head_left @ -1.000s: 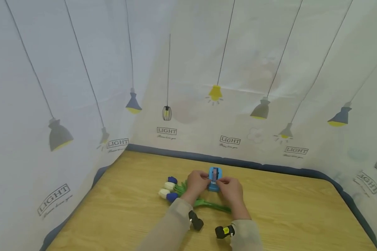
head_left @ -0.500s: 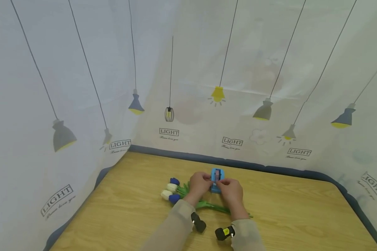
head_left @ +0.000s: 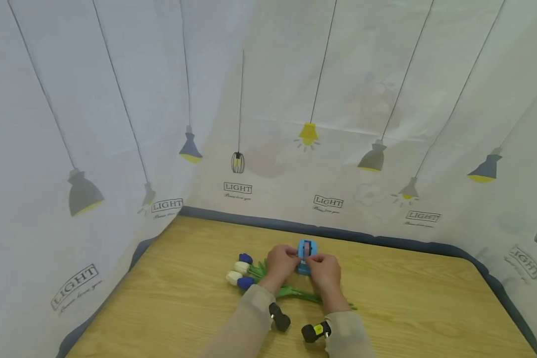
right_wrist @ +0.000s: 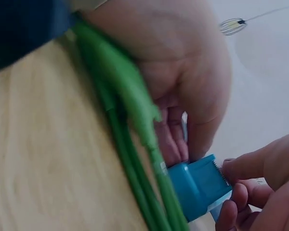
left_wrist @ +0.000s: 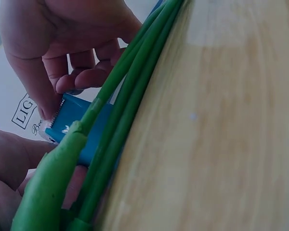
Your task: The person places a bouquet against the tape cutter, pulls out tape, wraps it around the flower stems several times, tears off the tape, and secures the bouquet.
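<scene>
A blue tape dispenser (head_left: 302, 269) with a tape roll stands on the table between both hands. My left hand (head_left: 281, 263) grips its left side; in the right wrist view that thumb and fingers lie along the blue body (right_wrist: 190, 185). My right hand (head_left: 324, 274) is at the dispenser's front right, its thumb (right_wrist: 245, 166) right at the serrated cutter and its other fingers curled below. It pinches the clear tape (left_wrist: 45, 132), which shows as a small strip beside the teeth in the left wrist view.
Artificial tulips with blue and white heads (head_left: 241, 267) lie in front, their green stems (head_left: 301, 293) running under the forearms. The wooden table (head_left: 411, 293) ends at a dark blue border below a white lamp-printed curtain (head_left: 273, 99). Black wrist cameras (head_left: 279, 317) sit on both wrists.
The right hand has shifted slightly left, closer to the dispenser's front, and more of the stem ends shows than one second ago. The left hand and dispenser stay nearly in place.
</scene>
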Tool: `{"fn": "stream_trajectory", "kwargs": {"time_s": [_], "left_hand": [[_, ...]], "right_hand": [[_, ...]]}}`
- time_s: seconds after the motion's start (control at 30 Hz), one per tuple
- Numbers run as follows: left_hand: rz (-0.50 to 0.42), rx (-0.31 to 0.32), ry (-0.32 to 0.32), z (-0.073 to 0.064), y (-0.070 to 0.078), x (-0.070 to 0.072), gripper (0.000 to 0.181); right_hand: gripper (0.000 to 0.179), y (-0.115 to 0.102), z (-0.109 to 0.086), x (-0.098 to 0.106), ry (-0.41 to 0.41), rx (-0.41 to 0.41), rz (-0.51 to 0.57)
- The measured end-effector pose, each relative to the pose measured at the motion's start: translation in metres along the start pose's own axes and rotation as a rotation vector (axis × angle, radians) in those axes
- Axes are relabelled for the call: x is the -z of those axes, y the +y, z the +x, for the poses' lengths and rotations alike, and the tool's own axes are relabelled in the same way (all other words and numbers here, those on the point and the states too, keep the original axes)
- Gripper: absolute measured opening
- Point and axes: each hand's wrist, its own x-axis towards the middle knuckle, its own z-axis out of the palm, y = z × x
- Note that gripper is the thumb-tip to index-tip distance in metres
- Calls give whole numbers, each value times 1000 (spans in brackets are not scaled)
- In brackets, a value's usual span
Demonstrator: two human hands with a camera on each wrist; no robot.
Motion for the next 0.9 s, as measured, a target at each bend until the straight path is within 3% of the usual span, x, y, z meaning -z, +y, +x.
{"fn": "stream_trajectory", "kwargs": {"time_s": [0.27, 0.47, 0.57, 0.9], "left_hand": [[-4, 21, -9, 1, -2, 1, 16], [7, 25, -8, 1, -2, 0, 17], [14, 34, -11, -1, -2, -1, 16], [6, 7, 5, 1, -2, -2, 15]], "right_hand": [[32, -1, 1, 9, -115, -80, 135], [28, -1, 1, 20, -201, -95, 114], [28, 0, 0, 23, -211, -80, 109], [22, 3, 1, 22, -208, -116, 283]]}}
